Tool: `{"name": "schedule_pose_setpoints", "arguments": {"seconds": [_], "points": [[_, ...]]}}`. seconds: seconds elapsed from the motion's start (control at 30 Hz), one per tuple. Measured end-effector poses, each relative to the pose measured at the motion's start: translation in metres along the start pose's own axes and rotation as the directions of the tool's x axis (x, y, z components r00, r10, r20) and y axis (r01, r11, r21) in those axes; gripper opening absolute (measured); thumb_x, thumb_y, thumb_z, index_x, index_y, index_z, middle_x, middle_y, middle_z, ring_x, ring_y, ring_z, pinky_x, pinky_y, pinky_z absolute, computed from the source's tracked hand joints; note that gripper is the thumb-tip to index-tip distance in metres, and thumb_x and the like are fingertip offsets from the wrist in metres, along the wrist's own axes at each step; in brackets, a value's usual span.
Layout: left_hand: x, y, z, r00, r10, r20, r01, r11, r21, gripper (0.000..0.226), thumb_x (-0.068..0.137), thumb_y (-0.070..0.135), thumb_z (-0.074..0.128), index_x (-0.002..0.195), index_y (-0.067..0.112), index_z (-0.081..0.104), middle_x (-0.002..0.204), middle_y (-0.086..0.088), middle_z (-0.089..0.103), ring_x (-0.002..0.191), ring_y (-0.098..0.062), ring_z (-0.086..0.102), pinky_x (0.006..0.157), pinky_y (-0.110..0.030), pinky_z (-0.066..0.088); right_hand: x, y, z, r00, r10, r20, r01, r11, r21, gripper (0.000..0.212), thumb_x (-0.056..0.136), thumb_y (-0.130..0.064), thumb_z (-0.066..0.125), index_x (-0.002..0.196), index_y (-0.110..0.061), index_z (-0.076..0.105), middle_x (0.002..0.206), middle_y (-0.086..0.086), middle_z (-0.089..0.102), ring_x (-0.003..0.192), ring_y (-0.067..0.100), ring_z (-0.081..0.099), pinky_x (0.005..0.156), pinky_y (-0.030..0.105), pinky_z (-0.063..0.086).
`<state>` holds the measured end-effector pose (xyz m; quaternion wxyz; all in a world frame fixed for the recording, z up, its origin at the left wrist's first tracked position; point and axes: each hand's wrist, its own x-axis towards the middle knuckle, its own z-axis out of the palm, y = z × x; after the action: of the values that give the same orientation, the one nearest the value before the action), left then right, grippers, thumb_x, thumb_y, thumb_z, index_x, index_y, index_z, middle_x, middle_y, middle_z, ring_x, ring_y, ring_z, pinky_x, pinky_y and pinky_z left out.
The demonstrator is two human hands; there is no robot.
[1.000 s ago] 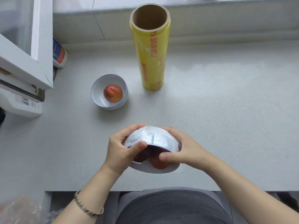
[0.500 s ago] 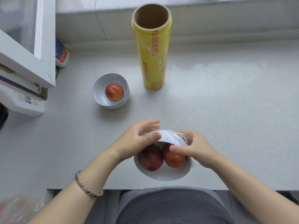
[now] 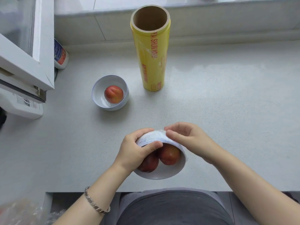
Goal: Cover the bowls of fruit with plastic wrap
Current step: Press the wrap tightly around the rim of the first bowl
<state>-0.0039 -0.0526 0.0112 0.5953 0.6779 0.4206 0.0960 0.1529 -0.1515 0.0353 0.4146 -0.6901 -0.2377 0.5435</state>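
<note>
White bowl (image 3: 162, 174), lower centre of frame, tipped toward the camera near the worktop (image 3: 227, 111) front edge, two red fruit (image 3: 169, 154) inside. Left hand (image 3: 134, 151) grips its left side. Right hand (image 3: 190, 140) fingers (image 3: 174, 134) curled, pinching plastic wrap (image 3: 154, 137) against the far wall. Risk: with that tilt, fruit could roll out if the wrap slips; a hard pull may tear it. Second bowl (image 3: 97, 93) sits left of centre.
</note>
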Motion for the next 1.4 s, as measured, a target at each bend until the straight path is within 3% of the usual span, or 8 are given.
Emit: {"name": "schedule_pose_setpoints", "arguments": {"seconds": [0.17, 0.4, 0.53, 0.73, 0.9, 1.07, 1.23, 1.4], "points": [[-0.004, 0.001, 0.0, 1.0, 0.005, -0.01, -0.005, 1.0, 0.004, 0.053, 0.042, 0.062, 0.069, 0.089, 0.039, 0.064, 0.094, 0.018, 0.067, 0.089, 0.008, 0.06, 0.081, -0.009, 0.045, -0.001, -0.007, 0.005, 0.996, 0.032, -0.078, -0.038, 0.996, -0.078, 0.016, 0.082, -0.03, 0.064, 0.077, -0.015, 0.065, 0.08, -0.001, 0.068, 0.074, 0.008, 0.059, 0.073, 0.021, 0.044], [-0.009, 0.001, -0.005, 0.999, 0.027, 0.036, -0.029, 0.997, 0.073, 0.051, 0.041, 0.063, 0.069, 0.089, 0.047, 0.062, 0.098, 0.023, 0.065, 0.095, 0.011, 0.058, 0.081, -0.004, 0.041, 0.002, -0.014, 0.001, 0.987, 0.038, -0.156, -0.005, 0.977, 0.211, 0.021, 0.087, -0.012, 0.058, 0.066, -0.012, 0.056, 0.058, -0.004, 0.057, 0.051, 0.005, 0.047, 0.049, 0.015, 0.038], [-0.01, 0.002, -0.008, 0.999, 0.045, 0.022, -0.047, 0.995, 0.086, 0.051, 0.04, 0.062, 0.07, 0.088, 0.046, 0.062, 0.098, 0.024, 0.065, 0.094, 0.013, 0.058, 0.081, -0.002, 0.04, 0.004, -0.014, -0.006, 0.99, 0.142, -0.012, -0.135, 0.965, 0.226, 0.021, 0.087, -0.011, 0.058, 0.067, -0.01, 0.054, 0.057, 0.0, 0.051, 0.042, 0.004, 0.04, 0.041, 0.012, 0.031], [-0.011, 0.0, -0.009, 0.998, 0.043, 0.055, -0.048, 0.994, 0.1, 0.051, 0.041, 0.061, 0.07, 0.088, 0.045, 0.062, 0.098, 0.023, 0.065, 0.091, 0.014, 0.058, 0.082, -0.004, 0.041, 0.009, -0.011, -0.027, 0.895, 0.325, 0.304, -0.336, 0.942, -0.016, 0.014, 0.083, -0.017, 0.061, 0.082, -0.004, 0.066, 0.063, 0.002, 0.048, 0.047, 0.004, 0.041, 0.045, 0.011, 0.039], [-0.012, 0.001, -0.005, 0.997, 0.017, 0.08, -0.027, 0.993, 0.119, 0.049, 0.04, 0.061, 0.071, 0.085, 0.047, 0.062, 0.094, 0.024, 0.066, 0.09, 0.011, 0.059, 0.08, -0.004, 0.042, 0.008, -0.005, -0.027, 0.87, 0.29, 0.399, -0.355, 0.93, 0.099, 0.014, 0.078, -0.021, 0.062, 0.076, -0.008, 0.067, 0.058, -0.002, 0.051, 0.05, 0.004, 0.044, 0.053, 0.013, 0.04], [-0.013, 0.002, -0.004, 0.995, 0.013, 0.097, -0.026, 0.99, 0.141, 0.045, 0.039, 0.061, 0.07, 0.081, 0.046, 0.062, 0.088, 0.03, 0.065, 0.088, 0.015, 0.057, 0.077, 0.0, 0.039, 0.007, 0.0, -0.013, 0.921, 0.292, 0.26, -0.29, 0.956, -0.045, 0.023, 0.089, -0.023, 0.053, 0.067, -0.016, 0.057, 0.059, -0.005, 0.05, 0.052, 0.004, 0.045, 0.06, 0.02, 0.038], [-0.015, 0.004, -0.002, 0.992, 0.019, 0.128, -0.037, 0.989, 0.142, 0.048, 0.041, 0.062, 0.07, 0.086, 0.047, 0.061, 0.093, 0.025, 0.066, 0.091, 0.011, 0.059, 0.079, -0.003, 0.041, 0.003, -0.004, 0.003, 0.982, 0.163, 0.097, -0.121, 0.932, -0.341, 0.044, 0.084, -0.053, 0.05, 0.06, -0.016, 0.05, 0.059, -0.004, 0.047, 0.055, 0.01, 0.042, 0.058, 0.024, 0.033], [-0.015, 0.004, -0.005, 0.986, 0.06, 0.158, -0.084, 0.985, 0.15, 0.051, 0.039, 0.066, 0.072, 0.086, 0.049, 0.06, 0.092, 0.031, 0.066, 0.092, 0.013, 0.058, 0.08, -0.002, 0.039, 0.006, -0.001, 0.008, 0.992, 0.0, -0.123, -0.016, 0.991, -0.131, 0.038, 0.089, -0.036, 0.053, 0.058, -0.016, 0.045, 0.05, -0.004, 0.04, 0.038, 0.006, 0.037, 0.045, 0.02, 0.035]]}}
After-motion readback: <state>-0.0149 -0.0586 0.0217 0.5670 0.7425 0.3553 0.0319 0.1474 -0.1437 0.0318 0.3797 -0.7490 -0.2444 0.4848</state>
